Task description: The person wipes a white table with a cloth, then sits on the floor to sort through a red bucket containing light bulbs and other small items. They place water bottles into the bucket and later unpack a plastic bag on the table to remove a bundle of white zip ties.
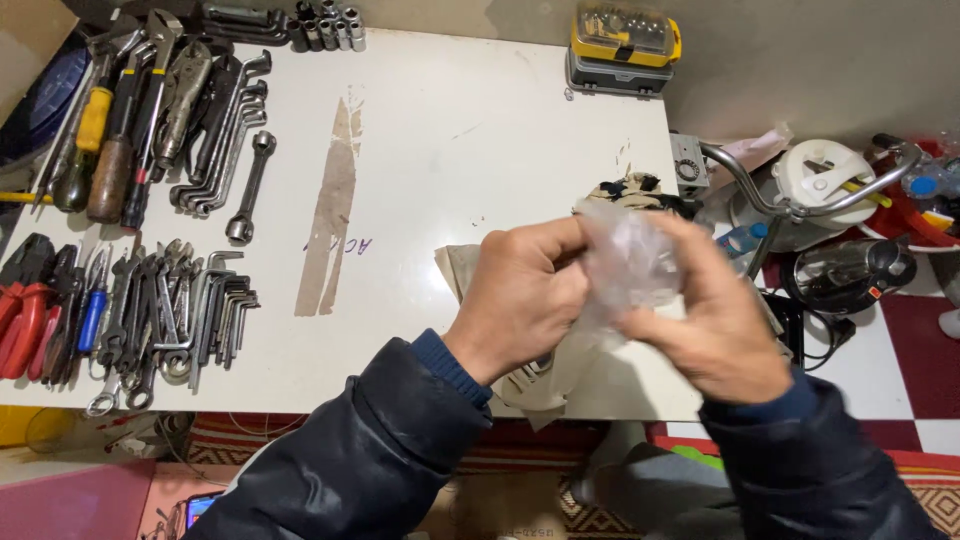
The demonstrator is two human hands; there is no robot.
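Note:
My left hand (520, 295) and my right hand (715, 315) are together above the right part of a white table (440, 150). Both pinch a small clear plastic bag (628, 262), crumpled between the fingers. What is inside the bag I cannot tell. Under the hands lies a beige cloth or paper (465, 270) on the table. Both sleeves are dark blue jacket sleeves.
Spanners and hex keys (165, 310), red-handled pliers (25, 310), screwdrivers and wrenches (150, 110) lie at the table's left. Sockets (330, 25) and a yellow bit case (622, 45) stand at the back. A metal kettle (850, 275) and a white appliance (825, 180) sit right of the table.

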